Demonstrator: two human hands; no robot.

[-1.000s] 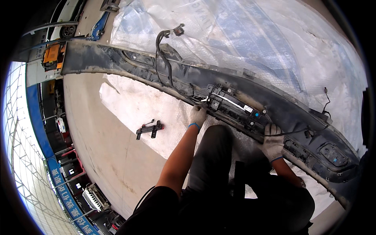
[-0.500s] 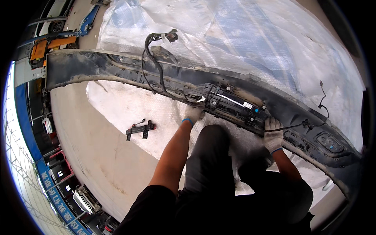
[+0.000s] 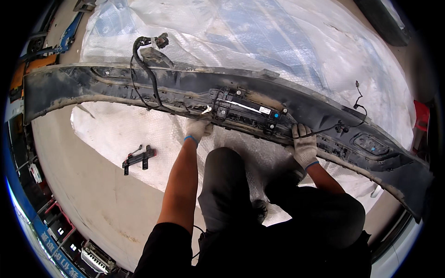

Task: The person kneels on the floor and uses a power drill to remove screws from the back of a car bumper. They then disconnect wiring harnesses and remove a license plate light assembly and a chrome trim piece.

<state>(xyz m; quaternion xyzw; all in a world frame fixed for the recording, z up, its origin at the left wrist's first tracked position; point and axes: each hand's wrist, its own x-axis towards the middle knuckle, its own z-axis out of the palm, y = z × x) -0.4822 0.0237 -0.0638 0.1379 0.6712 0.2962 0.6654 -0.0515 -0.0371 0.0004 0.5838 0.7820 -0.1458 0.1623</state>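
Observation:
A long, dusty black car bumper (image 3: 296,109) lies across in front of me with its inner side up. A black module (image 3: 245,111) with a white strip is fixed along its middle. My gloved left hand (image 3: 198,129) is closed at the near edge, just below a small white connector (image 3: 206,110); its fingertips are hidden under the edge. Right of the module, my gloved right hand (image 3: 304,146) grips the same edge, fingers over the top beside a thin cable (image 3: 324,130). A thick black wiring harness (image 3: 150,76) loops up from the bumper's left part.
Bubble wrap and white-blue plastic sheeting (image 3: 278,39) lie under and behind the bumper. A small black bracket (image 3: 139,159) with a short cable rests at the wrap's left edge. My knees (image 3: 224,176) are close to the bumper. Car parts (image 3: 97,257) stand far left.
The whole view has shifted, so the bumper and both hands appear further left. Each hand keeps the same place on the bumper's near edge.

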